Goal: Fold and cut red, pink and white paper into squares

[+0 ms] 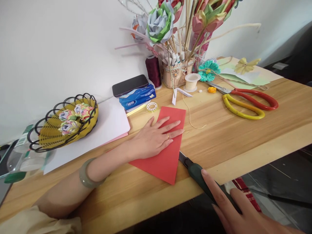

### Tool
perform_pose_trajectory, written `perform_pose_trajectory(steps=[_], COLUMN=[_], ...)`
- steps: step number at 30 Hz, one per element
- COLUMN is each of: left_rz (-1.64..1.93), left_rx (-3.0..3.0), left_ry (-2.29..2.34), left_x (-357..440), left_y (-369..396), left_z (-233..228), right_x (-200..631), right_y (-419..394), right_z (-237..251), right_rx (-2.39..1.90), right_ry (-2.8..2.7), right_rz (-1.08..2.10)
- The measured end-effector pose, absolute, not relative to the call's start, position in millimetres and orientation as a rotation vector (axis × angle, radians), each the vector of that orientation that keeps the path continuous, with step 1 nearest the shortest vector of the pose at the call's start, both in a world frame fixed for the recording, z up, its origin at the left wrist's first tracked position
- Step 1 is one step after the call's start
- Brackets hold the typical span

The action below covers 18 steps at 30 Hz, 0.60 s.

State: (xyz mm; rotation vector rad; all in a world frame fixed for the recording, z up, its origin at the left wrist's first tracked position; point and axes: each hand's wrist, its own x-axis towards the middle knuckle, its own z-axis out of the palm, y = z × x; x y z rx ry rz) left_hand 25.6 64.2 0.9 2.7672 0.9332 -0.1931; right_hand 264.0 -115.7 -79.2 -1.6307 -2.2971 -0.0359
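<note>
Flat on the red paper (168,165) lies my left hand (156,136), its fingers stretched out and spread, with a ring on one finger. The paper looks folded, with slanting edges. My right hand (226,201) is closed around the dark green handle of a utility knife (195,172), index finger along the top. The knife's blade reaches the right edge of the paper; its tip seems to be at or just under that edge, I cannot tell which. Above the paper sits a small roll of tape (152,106).
Scissors (243,97) with red and yellow handles lie at right. A woven basket (65,130) of paper flowers stands at left on white paper (114,117). At the back are a phone (130,85) on a tissue pack (137,97) and a flower-filled holder (176,73).
</note>
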Motion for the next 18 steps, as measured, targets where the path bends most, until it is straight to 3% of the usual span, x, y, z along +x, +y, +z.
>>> perform_pose_trajectory(steps=[4,18], left_rz=[-0.181,-0.168], left_rx=[2.764,2.760], left_ry=[0.934,0.930], left_x=[25,24], left_y=[65,65], left_z=[-1,-1], right_x=[266,269], right_y=[-114,-105], right_z=[-77,-56], right_rx=[-1.589,-1.596], right_ry=[-2.312,-2.516], right_rz=[-0.219,-0.213])
